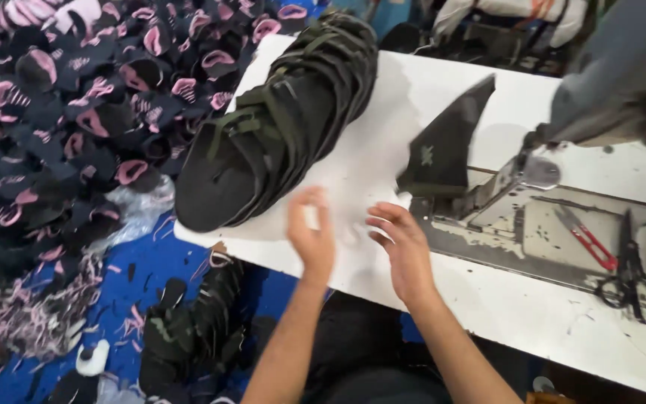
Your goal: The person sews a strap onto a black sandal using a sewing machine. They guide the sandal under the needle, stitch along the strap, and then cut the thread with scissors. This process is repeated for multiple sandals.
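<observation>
My left hand (311,232) hovers over the white table (502,307) with fingers apart and nothing in it, just right of a long stack of dark fabric pieces with green straps (282,123). My right hand (405,247) rests on the table with fingers spread, empty, its fingertips close to a dark triangular fabric piece (443,146). That piece stands up at the presser foot of a grey sewing machine (614,82), with its lower edge on the machine's plate (487,217).
Red-handled snips (586,238) and black scissors (628,277) lie on the machine bed at the right. A big heap of dark and pink fabric parts (76,112) fills the left. More dark pieces and scraps (188,329) lie on the blue floor below.
</observation>
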